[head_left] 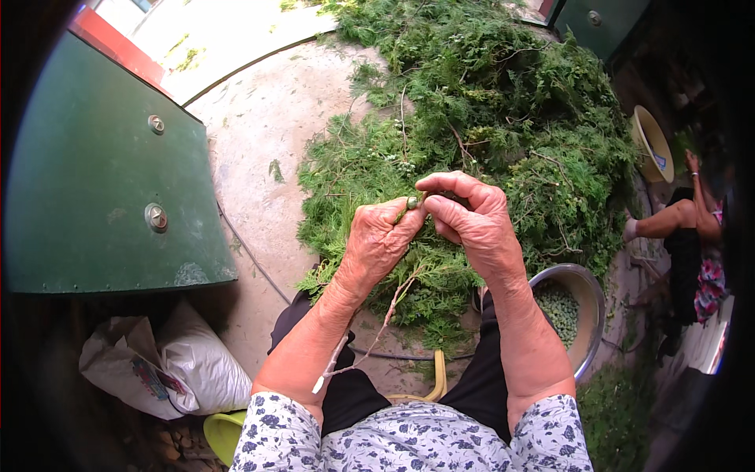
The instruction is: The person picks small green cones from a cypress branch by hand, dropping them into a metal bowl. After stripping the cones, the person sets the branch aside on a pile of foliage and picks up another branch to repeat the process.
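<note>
My left hand (383, 236) is curling nearly closed, pinching a small round green cone (412, 202) between thumb and forefinger, and that cone is sitting right at the meeting point of my two hands, above a big heap of green conifer branches (487, 134). My right hand (476, 216) is holding a loose pinch, thumb and forefinger tips coming close together beside the cone; I cannot tell whether anything is caught between them. A bare twig (385, 318) is showing between my forearms. Just beyond my right forearm a metal basin (599, 315) is holding many small green cones (558, 311). As for printing, the white sack (206, 366) at my left is bearing a red-and-blue printed mark (151, 379), which is creasing with the folds and is showing too small to read. Near it, a green metal panel (102, 189) is carrying round star-shaped fittings (156, 218).
</note>
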`<state>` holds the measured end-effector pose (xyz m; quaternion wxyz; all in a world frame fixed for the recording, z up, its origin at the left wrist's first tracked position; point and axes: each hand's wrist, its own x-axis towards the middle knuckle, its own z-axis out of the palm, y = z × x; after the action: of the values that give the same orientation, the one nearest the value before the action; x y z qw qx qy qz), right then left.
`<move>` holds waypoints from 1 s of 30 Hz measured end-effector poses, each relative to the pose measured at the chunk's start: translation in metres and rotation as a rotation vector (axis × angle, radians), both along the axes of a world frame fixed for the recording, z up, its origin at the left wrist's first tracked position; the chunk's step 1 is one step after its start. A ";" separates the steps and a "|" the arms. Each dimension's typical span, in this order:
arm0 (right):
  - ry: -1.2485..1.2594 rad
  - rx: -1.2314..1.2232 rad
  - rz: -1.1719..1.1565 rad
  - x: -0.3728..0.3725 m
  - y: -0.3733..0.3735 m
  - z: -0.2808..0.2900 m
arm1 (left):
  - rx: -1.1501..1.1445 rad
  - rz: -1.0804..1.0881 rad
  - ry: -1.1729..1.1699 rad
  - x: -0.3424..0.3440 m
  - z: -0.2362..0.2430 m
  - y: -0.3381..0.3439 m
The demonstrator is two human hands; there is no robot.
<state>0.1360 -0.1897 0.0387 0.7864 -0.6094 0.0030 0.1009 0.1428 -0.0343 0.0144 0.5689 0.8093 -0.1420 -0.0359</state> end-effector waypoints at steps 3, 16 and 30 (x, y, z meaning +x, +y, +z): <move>-0.294 -0.302 -0.007 0.004 0.002 -0.010 | 0.198 -0.024 -0.160 0.003 -0.009 0.003; 0.095 0.302 -0.232 0.007 -0.036 -0.014 | 0.112 0.056 -0.144 0.003 -0.002 0.001; 0.633 -0.754 -0.595 -0.213 -0.259 -0.089 | -0.130 0.167 -0.044 0.004 0.002 0.008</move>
<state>-0.0775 -0.4489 -0.0505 0.4700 -0.7608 0.4453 0.0446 0.1463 -0.0259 0.0160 0.6178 0.7803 -0.0886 0.0387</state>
